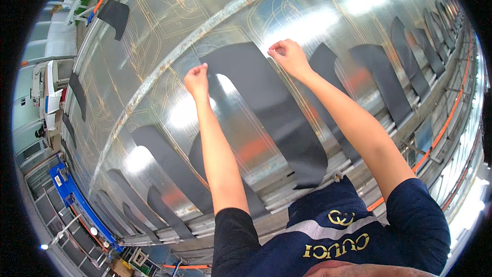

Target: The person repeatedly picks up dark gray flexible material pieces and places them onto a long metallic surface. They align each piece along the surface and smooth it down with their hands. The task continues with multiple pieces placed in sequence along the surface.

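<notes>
A curved dark-grey sheet piece (265, 96), shaped like a hook, lies before me on a shiny metal table (246, 130). Its lower end bends down at the table's near edge. My left hand (197, 80) pinches the tip at the piece's far left end. Just beyond the far right corner, my right hand (290, 57) hovers with thumb and fingertips together. A small gap shows between those fingertips and the sheet, and nothing is visible in them. The material looks thin and flexible; whether it is fabric or leather is unclear.
Similar cut pieces (384, 80) line the near edge to the right, and more (169, 157) lie left. Another piece (115, 15) rests at the far side. A pale raised strip (165, 61) crosses the table lengthwise. Blue machinery (65, 184) stands at the left end.
</notes>
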